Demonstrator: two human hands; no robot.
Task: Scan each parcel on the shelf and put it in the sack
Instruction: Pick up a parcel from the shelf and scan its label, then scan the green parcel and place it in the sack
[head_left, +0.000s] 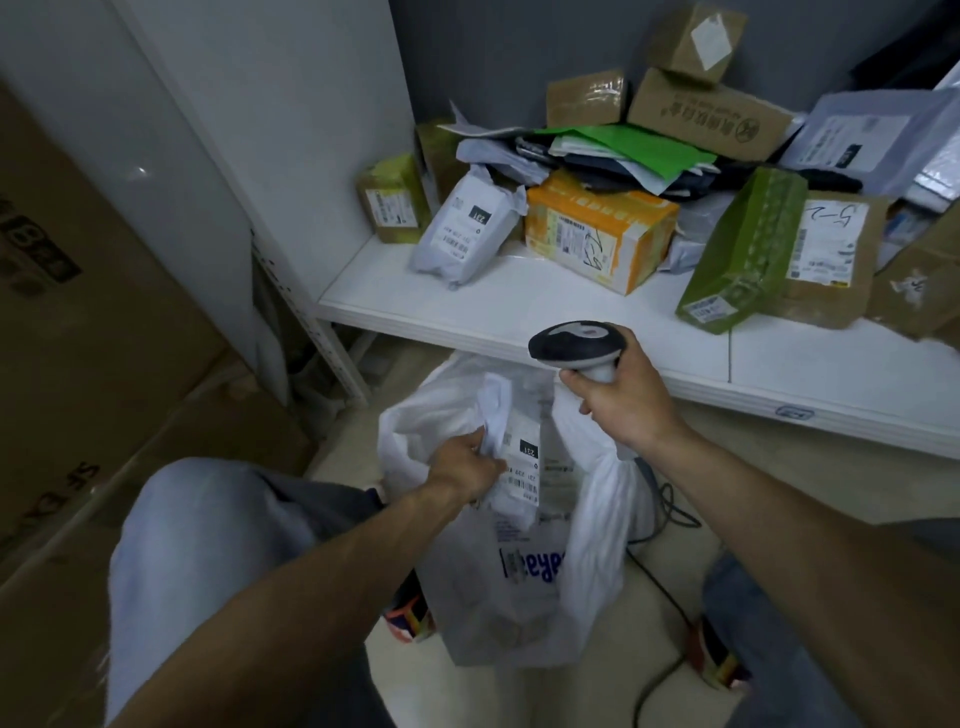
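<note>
My left hand (464, 464) grips a white poly-bag parcel (511, 467) with a barcode label, held at the open mouth of the white plastic sack (587, 519) on the floor. My right hand (618, 395) holds a black and grey barcode scanner (574, 343) by its handle, just above the sack and in front of the shelf edge. On the white shelf (519, 306) lie several parcels: a white poly bag (462, 228), an orange box (597, 228), a green bag (743, 254) and brown cartons (711, 111).
Large brown cartons (78, 322) stand stacked at the left beside a white upright panel (291, 130). A scanner cable (670, 597) trails over the floor to the right of the sack. My knees frame the sack on both sides.
</note>
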